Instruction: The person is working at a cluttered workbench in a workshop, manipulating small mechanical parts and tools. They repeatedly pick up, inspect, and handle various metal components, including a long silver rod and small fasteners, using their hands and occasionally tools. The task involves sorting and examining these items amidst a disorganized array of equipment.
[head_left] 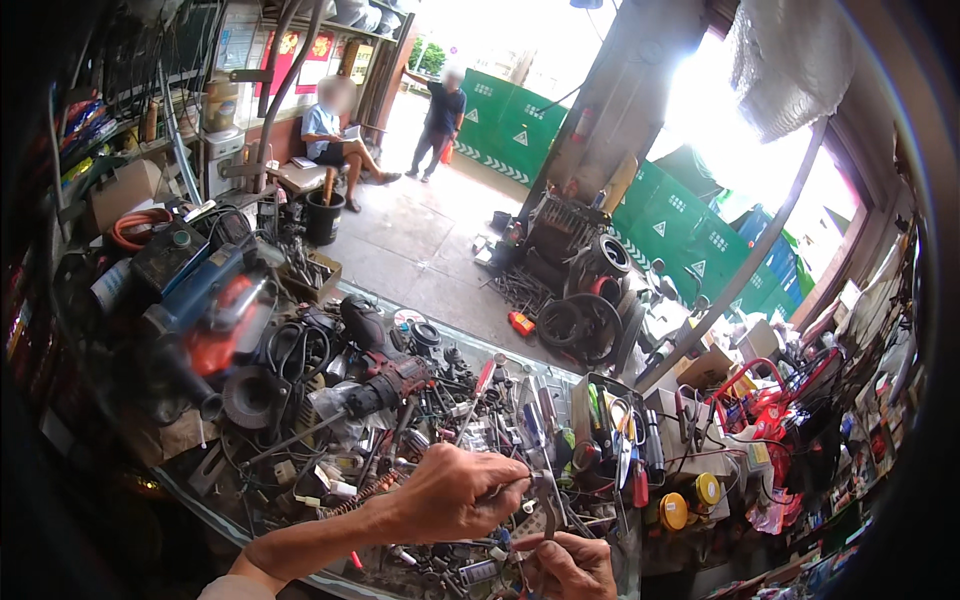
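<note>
My left hand [460, 492] reaches in from the lower left over a cluttered workbench, its thumb and fingers pinched together. Whatever sits at the fingertips is small and dark, too small to name. Just below and to the right, my right hand [572, 568] is closed around a metal tool [549, 503] with a curved grey head and what looks like a reddish handle. The head of this tool rises right beside the left fingertips; I cannot tell whether they touch. Loose screws, connectors and small parts lie under both hands, along with a coil spring [362, 492].
A cordless drill [385, 388] lies left of centre. Scissors [625, 440] and pens stand in a tray at the right, near yellow-lidded jars [673, 511]. Two people are beyond the bench, one seated [335, 135], one standing [440, 118]. Tyres [562, 322] lie by a pillar.
</note>
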